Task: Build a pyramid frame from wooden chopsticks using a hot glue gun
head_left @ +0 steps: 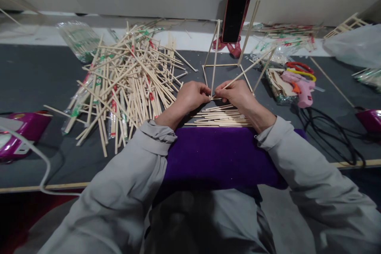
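A frame of thin wooden sticks [225,65] stands on the dark table, with several sticks rising from its base. At its near left corner, my left hand [195,94] has its fingers closed around the stick joint. My right hand [235,93] pinches the lower end of a slanted stick [251,67] close to that same corner. The slanted stick's upper end meets another stick above the frame's right side. Just below both hands lies a row of loose sticks [220,116], beside a purple cloth [214,154].
A large heap of chopsticks [133,75] spreads to the left. At the right are a pink glue gun [304,91], scissors [300,69] and a black cable [330,131]. A phone [235,14] stands behind the frame. Purple devices sit at both sides.
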### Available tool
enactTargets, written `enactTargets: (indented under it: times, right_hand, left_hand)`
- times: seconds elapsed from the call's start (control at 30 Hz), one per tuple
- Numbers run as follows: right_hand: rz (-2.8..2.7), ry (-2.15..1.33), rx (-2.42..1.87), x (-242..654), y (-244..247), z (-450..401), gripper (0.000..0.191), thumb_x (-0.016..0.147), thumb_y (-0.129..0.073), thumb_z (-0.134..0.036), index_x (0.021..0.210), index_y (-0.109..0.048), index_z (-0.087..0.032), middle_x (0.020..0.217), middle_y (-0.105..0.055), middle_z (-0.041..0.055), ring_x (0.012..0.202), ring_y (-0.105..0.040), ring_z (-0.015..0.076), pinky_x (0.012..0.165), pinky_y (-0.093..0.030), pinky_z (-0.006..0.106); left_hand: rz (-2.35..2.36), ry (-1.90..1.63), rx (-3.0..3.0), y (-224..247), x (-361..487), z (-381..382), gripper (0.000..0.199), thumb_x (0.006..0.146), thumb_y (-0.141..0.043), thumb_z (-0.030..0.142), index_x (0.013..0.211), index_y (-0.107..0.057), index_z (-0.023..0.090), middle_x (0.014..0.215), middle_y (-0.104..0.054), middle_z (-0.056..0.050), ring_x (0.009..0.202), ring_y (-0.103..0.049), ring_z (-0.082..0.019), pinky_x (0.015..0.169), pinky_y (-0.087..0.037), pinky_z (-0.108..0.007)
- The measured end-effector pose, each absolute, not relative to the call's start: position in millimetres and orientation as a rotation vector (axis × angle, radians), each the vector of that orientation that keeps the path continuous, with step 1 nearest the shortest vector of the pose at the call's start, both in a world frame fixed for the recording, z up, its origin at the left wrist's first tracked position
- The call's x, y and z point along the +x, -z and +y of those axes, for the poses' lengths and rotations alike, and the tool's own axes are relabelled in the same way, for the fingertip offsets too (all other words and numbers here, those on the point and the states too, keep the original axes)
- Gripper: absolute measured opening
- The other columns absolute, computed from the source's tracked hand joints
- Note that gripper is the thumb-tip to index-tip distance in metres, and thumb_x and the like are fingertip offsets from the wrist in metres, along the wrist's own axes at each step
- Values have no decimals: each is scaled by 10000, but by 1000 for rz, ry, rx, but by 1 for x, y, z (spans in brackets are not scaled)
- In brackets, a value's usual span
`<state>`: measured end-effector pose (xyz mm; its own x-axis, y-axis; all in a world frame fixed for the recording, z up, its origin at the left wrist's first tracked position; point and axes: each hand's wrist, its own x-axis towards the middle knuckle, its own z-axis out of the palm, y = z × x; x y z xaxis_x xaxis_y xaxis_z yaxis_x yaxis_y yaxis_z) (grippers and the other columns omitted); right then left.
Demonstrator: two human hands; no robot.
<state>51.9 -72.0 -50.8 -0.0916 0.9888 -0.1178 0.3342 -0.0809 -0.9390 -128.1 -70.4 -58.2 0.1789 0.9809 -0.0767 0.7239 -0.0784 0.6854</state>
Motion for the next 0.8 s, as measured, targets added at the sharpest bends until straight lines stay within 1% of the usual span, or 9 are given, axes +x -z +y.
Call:
enactTargets:
  times: [0.3,0.53,0.8]
  right_hand:
    - [-1481,-1200,-1487,51,49,-74,72,762,-685,-86,706,-697,-129,522,-569,-45,465,-452,68,510,-335,240]
    - [-1493,-1189,-1489,51,50,-72,84,751,-678,-74,695,-693,-134,581,-614,-28,484,-474,70,518,-350,242]
    - [-1493,-1196,-1471,52,52,-72,76,760,-687,-88,704,-698,-138,526,-576,-48,468,-461,71,513,-335,239]
  left_hand:
    - [1597,-569,1840,59,-128,-69,291,762,-812,219,1047,-872,206,758,-722,-22,669,-602,-165,674,-405,-328]
    - [1596,-572,1839,58,-128,-71,312,765,-809,214,1069,-873,197,765,-727,-24,658,-594,-158,666,-403,-324]
    - [1605,-574,1868,59,-127,-70,323,758,-790,203,1070,-876,201,739,-731,-28,669,-608,-173,667,-405,-329]
